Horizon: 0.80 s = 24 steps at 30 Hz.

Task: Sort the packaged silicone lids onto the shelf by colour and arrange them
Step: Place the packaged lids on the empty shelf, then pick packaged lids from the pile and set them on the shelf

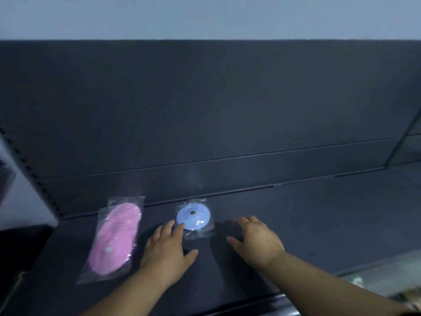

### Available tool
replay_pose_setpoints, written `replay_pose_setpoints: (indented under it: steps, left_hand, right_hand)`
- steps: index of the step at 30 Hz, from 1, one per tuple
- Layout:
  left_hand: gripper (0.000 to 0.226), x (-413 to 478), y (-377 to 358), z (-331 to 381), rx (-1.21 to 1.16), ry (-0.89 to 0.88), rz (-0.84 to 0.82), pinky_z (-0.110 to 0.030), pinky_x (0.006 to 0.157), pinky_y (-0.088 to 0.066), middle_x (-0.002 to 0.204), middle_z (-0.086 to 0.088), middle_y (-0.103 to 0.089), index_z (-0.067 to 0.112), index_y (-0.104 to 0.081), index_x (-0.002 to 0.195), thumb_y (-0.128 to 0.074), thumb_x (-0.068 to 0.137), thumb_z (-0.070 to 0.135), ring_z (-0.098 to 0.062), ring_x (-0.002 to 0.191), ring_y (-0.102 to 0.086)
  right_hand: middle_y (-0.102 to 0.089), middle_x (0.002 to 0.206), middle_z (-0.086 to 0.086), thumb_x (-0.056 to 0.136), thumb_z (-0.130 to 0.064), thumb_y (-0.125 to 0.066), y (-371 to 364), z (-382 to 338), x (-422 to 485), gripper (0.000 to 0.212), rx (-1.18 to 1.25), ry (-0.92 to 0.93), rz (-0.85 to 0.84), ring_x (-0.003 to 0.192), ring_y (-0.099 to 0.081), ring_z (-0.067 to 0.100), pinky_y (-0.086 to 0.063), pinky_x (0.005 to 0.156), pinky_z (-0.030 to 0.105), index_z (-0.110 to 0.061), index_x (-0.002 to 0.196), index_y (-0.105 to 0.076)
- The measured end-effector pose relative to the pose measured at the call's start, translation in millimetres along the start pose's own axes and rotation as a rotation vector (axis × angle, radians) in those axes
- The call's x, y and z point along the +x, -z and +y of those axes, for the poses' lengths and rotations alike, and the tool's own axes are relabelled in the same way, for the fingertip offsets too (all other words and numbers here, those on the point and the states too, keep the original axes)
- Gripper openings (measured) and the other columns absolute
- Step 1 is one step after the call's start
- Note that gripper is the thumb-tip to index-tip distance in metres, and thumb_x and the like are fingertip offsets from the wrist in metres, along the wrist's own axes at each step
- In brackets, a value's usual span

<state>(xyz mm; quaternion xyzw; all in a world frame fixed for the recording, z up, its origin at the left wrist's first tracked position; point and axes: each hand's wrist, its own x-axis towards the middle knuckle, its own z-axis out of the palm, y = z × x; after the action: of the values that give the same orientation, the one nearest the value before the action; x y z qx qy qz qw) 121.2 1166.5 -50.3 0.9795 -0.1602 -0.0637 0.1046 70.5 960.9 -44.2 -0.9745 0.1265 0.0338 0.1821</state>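
Note:
A blue silicone lid [193, 216] in a clear plastic bag lies flat on the dark shelf [296, 220], near the back panel. To its left, pink lids [116, 238] in clear bags overlap in a row running front to back. My left hand [167, 248] rests palm down on the shelf, its fingertips touching the blue lid's left edge. My right hand [256, 239] lies palm down just right of the blue lid's bag, fingers spread, holding nothing.
The shelf's dark back panel [205, 110] rises behind the lids. A perforated upright [29, 169] stands at the left end. Blurred items [405, 295] sit at the lower right, past the shelf's front edge.

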Motion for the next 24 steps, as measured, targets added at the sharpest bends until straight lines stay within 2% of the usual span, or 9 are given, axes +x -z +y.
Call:
replay_pose_setpoints:
  steps: [3,10,15,20,24]
  left_hand:
    - [0.076,-7,-5,63,0.002,-0.097,-0.046,-0.035,0.116,-0.022,0.159,0.002,-0.012,0.025,-0.017,0.15,-0.045,0.089,0.06,-0.019,0.145,-0.015]
    - [0.078,-54,-39,257,0.039,-0.341,-0.116,-0.036,0.118,-0.019,0.159,0.003,-0.01,0.025,-0.014,0.152,-0.044,0.089,0.06,-0.02,0.145,-0.013]
    - [0.074,-100,-70,404,0.08,-0.553,-0.092,-0.034,0.115,-0.022,0.156,0.002,-0.019,0.024,-0.022,0.149,-0.046,0.089,0.059,-0.02,0.142,-0.02]
    - [0.068,-138,-105,520,0.1,-0.689,-0.119,-0.032,0.111,-0.028,0.15,0.005,-0.029,0.026,-0.028,0.145,-0.047,0.088,0.058,-0.018,0.137,-0.03]
    - [0.064,-151,-132,592,0.119,-0.754,-0.177,-0.032,0.107,-0.032,0.146,0.005,-0.035,0.026,-0.034,0.141,-0.048,0.087,0.058,-0.018,0.132,-0.037]
  right_hand:
    - [-0.045,0.134,-0.002,0.091,-0.055,-0.048,28,60,-38,0.053,-0.002,-0.084,0.047,0.122,-0.048,0.021,-0.044,0.095,0.034,-0.029,0.137,-0.041]
    - [-0.048,0.136,-0.001,0.086,-0.059,-0.05,86,234,-167,0.057,0.053,-0.316,0.19,0.118,-0.053,0.021,-0.046,0.096,0.034,-0.031,0.135,-0.045]
    - [-0.051,0.13,-0.001,0.086,-0.061,-0.049,128,353,-277,0.056,-0.005,-0.491,0.275,0.116,-0.054,0.022,-0.048,0.091,0.034,-0.031,0.133,-0.046]
    - [-0.055,0.128,0.0,0.085,-0.061,-0.05,156,444,-363,0.051,-0.013,-0.675,0.334,0.118,-0.054,0.022,-0.047,0.092,0.034,-0.032,0.127,-0.05]
    - [-0.054,0.129,-0.003,0.086,-0.065,-0.047,164,504,-400,0.053,-0.011,-0.777,0.33,0.118,-0.054,0.02,-0.046,0.092,0.032,-0.034,0.129,-0.048]
